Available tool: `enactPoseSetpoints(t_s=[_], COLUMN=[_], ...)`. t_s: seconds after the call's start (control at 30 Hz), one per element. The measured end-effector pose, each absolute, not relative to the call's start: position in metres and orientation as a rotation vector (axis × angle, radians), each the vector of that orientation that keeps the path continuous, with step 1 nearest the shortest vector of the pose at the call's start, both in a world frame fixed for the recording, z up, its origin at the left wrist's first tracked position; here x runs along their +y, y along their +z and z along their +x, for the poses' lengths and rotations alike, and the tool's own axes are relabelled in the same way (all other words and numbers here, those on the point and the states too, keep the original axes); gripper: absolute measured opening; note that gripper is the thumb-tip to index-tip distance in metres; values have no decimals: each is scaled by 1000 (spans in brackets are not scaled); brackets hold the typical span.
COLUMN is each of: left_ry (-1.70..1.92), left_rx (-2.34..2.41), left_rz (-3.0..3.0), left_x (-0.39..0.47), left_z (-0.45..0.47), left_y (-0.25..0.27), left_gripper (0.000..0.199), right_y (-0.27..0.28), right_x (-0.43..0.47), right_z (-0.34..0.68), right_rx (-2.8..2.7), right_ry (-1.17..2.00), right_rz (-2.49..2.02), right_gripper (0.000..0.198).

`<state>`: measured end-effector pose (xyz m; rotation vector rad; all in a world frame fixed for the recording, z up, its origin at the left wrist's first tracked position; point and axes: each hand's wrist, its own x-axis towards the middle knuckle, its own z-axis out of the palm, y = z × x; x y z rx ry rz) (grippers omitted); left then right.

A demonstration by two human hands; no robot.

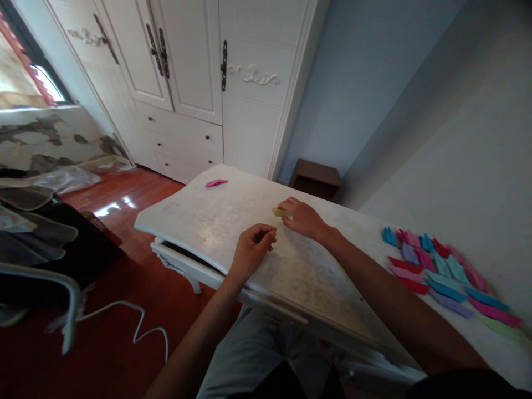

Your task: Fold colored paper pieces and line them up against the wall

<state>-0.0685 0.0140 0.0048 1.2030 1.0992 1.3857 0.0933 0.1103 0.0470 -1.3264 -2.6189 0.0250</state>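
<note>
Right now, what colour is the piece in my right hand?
The piece is pale, dull yellow; the head view shows it.

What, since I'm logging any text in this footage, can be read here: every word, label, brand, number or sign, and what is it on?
None: no readable text anywhere in view.
The yellowish piece in the right hand, the pink piece and the coloured pieces show no legible marks; any fine print would be too small to read.
The scrollwork on the white wardrobe is ornament, not lettering.
</note>
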Motion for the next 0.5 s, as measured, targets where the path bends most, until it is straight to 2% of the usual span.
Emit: enactPoseSetpoints(t_s=[0.2, 0.33, 0.5], left_ry=[1461, 1389, 1368], left_rx=[1202, 1080, 975], left_rz=[1207, 1199, 1203], left_x=[7, -5, -19], left_z=[-45, -16, 24], left_y=[5, 15, 25], left_gripper=[44, 37, 29], right_y=[62, 70, 73], right_x=[59, 27, -12], right_z=[120, 149, 193], right_rx=[-2455, -2369, -2134], right_ry=[187, 317, 534], right_rz=[-1094, -1046, -1160], right_gripper=[26, 24, 29])
